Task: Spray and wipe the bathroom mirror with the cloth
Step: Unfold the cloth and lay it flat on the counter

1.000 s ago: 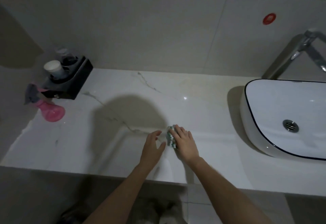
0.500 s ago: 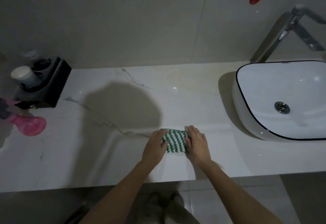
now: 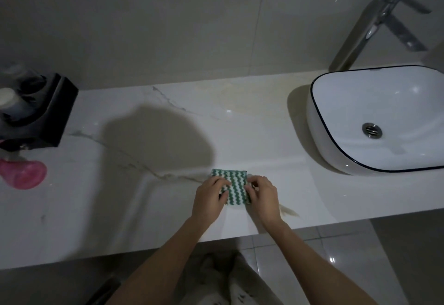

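Step in hand: readying the cloth; judged as folding or squaring it up, with no spraying or wiping under way.
Cloth: green-and-white zigzag weave, lying flat on the counter near its front edge, well to the left of the sink.
Left hand: at the cloth's left edge, fingers curled, tips pinching the fabric.
Right hand: at the cloth's right edge, fingers curled over it and pinching; thumb position cannot be told.
Spray bottle: pink, far left of the sink at the picture's edge, only its lower body in view, untouched.
Black holder: just behind the spray bottle, against the wall, cups in it.
Tap: directly behind the sink.
Mirror: not in view; its condition cannot be judged.
Progress: looks early, since the cloth is on the counter and the bottle stands apart from both hands.
Next move calls for: one hand to keep the cloth, the other to reach far left of the sink for the bottle, then both to rise toward the mirror.
Caution: dim light; fine finger detail is uncertain.
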Available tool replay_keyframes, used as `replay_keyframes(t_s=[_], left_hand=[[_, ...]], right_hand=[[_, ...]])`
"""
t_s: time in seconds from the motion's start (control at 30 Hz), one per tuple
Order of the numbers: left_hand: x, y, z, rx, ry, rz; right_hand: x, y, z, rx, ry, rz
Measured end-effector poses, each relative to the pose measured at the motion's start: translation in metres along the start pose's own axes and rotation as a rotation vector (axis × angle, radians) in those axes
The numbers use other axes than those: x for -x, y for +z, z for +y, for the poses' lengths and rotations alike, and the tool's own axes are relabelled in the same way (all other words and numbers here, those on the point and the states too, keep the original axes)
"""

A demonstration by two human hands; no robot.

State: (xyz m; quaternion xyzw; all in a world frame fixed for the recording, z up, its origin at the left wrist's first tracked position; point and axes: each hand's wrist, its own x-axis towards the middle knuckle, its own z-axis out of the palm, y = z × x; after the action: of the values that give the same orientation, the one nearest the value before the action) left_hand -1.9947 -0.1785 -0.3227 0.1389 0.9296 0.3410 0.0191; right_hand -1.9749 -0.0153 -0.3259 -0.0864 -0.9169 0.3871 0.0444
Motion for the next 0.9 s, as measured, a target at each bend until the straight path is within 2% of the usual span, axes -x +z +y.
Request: replay_keyframes(t_s=[0.27, 0.47, 0.6, 0.9], left_hand=[[0.021, 0.005, 0.011, -0.050, -0.080, 0.006], [0.035, 0.005, 0.026, -0.046, -0.220, 0.012], [0.036, -0.003, 0.037, 0.161, -0.371, -0.044], [0.036, -0.004, 0.049, 0.494, -0.578, 0.045]], right_hand=[[0.016, -0.009, -0.016, -0.385, 0.291, -0.003], [0.026, -0.012, -0.029, -0.565, 0.328, 0.023], [0.033, -0.015, -0.037, -0.724, 0.353, 0.009], [0.047, -0.013, -0.057, -0.933, 0.376, -0.006]])
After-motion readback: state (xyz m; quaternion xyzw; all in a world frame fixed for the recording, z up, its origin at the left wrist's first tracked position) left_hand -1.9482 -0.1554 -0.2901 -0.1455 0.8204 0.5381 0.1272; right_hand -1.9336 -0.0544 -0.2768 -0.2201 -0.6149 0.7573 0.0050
